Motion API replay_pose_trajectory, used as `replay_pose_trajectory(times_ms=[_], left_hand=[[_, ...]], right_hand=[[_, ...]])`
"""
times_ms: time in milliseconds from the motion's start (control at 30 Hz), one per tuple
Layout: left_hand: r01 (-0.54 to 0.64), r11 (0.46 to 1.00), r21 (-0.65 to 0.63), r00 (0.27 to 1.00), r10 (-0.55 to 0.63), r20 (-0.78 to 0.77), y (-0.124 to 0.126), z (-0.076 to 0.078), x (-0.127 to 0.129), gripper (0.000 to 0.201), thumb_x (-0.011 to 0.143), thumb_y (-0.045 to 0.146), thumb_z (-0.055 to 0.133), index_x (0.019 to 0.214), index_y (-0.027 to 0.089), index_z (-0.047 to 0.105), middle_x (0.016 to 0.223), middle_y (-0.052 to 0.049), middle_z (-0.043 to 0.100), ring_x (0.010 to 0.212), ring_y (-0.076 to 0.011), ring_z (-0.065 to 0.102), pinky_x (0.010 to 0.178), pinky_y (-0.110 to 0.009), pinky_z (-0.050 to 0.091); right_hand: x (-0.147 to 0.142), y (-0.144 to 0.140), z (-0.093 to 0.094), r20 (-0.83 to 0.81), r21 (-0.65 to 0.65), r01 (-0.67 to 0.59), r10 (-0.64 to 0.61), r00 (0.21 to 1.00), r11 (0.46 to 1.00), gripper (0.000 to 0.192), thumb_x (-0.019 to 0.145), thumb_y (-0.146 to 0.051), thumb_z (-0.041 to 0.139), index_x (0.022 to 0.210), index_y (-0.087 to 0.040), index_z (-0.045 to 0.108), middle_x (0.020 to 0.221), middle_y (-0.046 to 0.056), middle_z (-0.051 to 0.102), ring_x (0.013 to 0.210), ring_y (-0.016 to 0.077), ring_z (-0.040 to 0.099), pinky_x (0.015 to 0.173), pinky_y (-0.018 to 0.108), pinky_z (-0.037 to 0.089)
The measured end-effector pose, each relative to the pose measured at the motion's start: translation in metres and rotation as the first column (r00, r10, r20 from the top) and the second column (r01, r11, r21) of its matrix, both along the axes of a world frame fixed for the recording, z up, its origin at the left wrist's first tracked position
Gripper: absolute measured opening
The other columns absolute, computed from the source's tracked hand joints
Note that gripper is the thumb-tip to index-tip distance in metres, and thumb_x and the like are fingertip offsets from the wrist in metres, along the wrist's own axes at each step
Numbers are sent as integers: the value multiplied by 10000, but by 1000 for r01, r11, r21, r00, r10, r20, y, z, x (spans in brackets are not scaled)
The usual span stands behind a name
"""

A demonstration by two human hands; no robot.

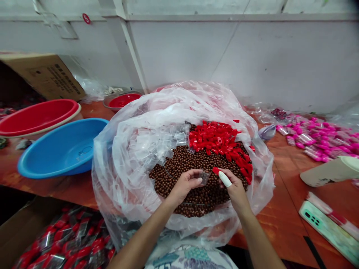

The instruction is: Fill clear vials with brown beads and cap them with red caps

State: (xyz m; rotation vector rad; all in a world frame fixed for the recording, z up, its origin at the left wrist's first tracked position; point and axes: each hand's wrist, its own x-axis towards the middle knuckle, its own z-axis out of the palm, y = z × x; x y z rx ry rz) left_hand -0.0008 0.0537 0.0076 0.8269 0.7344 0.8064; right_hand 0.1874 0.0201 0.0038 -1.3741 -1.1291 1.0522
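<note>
Both forearms are entering from the near table edge. Left hand (183,184) is pinching a small clear bag (204,175) between thumb and fingers. Right hand (234,186), one finger wearing a white cot, is pinching a red cap (215,170) just beside that bag. Both are hovering over brown beads (179,164) lying in a large plastic sack (129,149), with red caps (218,140) piled at its far side. Blue basin (58,149) is sitting toward the left edge.
</note>
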Motion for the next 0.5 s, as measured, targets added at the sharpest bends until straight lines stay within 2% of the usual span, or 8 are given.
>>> replay_pose_trajectory(times_ms=[67,167,300,400,500], left_hand=[[5,999,39,1000,-4,-21,-4,0,-1,347,688,218,688,1023,157,624,999,-73,633,890,-173,581,840,-335,451],[-6,996,86,998,11,-55,-8,2,0,345,692,215,681,1028,158,623,982,-65,634,877,-163,575,813,-305,457],[-16,991,133,996,27,-80,-12,6,1,334,725,236,643,1048,157,619,990,-70,633,865,-177,577,765,-315,482],[-41,981,192,992,62,-107,-14,8,1,324,729,242,635,1040,151,631,1014,-76,634,885,-189,579,773,-317,483],[-46,983,176,992,65,-104,-17,9,1,312,726,255,636,1021,155,642,985,-65,643,852,-183,585,757,-320,492]], right_hand=[[-4,2,7,104,56,-43,37,994,997,334,816,-376,513,1096,-220,609,978,59,623,794,171,565,670,294,466],[-8,2,13,257,152,-136,94,962,979,329,849,-331,469,1148,-250,578,1101,58,598,1020,201,534,880,367,419],[-10,-3,12,445,237,-274,146,884,932,372,852,-196,414,1193,-269,545,1076,49,592,1006,178,546,891,345,421],[-10,-8,8,552,277,-315,119,825,908,447,829,-140,407,1245,-280,494,1124,51,576,1036,183,539,900,349,426],[-14,-13,5,596,300,-320,86,799,899,458,834,-173,444,1285,-254,448,1170,69,568,1081,200,526,931,370,422]])
